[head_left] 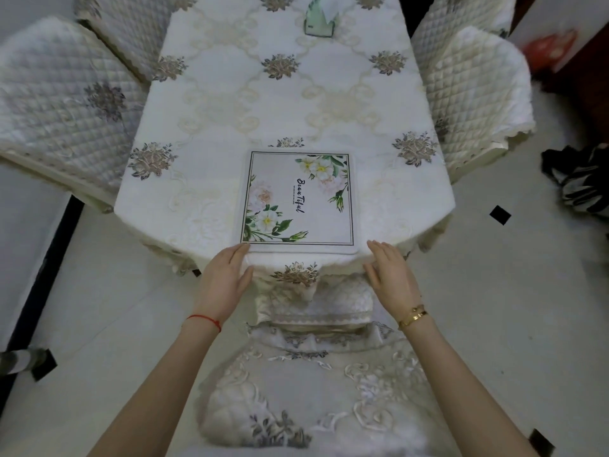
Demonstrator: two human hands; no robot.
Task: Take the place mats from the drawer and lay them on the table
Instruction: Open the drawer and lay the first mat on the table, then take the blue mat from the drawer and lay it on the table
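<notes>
Table; place mat flat

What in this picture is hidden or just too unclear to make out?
- Drawer: nowhere in the head view, so any mats left in it cannot be counted.
- Small print under the script on the place mat: too small to read.
- Green tissue pack: cut off by the top edge.
- Red object at top right: blurred, unidentifiable.
- Left hand: fingertips at the mat's corner, contact unclear.
</notes>
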